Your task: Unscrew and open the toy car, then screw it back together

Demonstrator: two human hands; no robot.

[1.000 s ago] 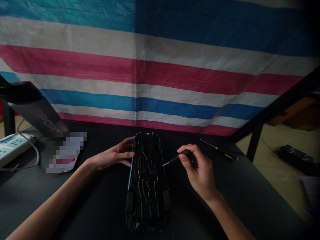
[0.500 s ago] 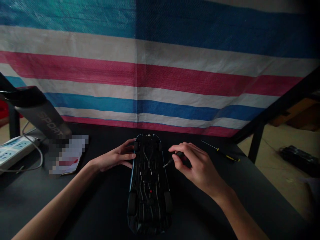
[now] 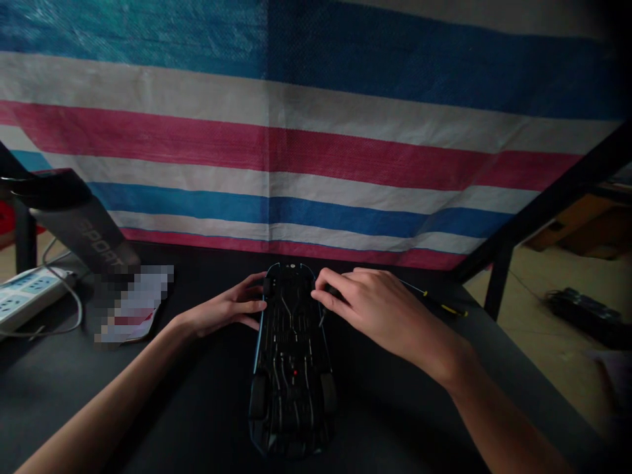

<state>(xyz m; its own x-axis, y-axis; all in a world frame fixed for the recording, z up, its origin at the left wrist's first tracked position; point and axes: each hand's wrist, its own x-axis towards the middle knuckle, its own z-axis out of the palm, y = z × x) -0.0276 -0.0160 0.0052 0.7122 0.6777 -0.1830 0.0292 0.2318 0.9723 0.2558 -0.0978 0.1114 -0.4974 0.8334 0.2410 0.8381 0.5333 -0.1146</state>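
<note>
A toy car (image 3: 291,342) lies upside down on the dark table, its black underside and wheels facing up and a small red spot near the middle. My left hand (image 3: 232,306) grips the car's left side near the far wheel, thumb at the edge and fingers partly hidden behind it. My right hand (image 3: 365,303) is at the right side by the far wheel, closed round a short dark screwdriver. Only the screwdriver's thin metal shaft (image 3: 322,319) shows below the fingers; its handle is mostly covered by the hand.
Farther right lies a second screwdriver (image 3: 447,309) with a yellow and black handle. On the left stand a grey bottle (image 3: 99,230), a power strip (image 3: 29,296) with a cable, and a blurred-out flat item (image 3: 141,303). Striped sheeting (image 3: 306,145) hangs behind the table.
My right hand has moved left and slightly away from me, up to the car's far right wheel, turning the screwdriver with it. My left hand keeps its place on the car.
</note>
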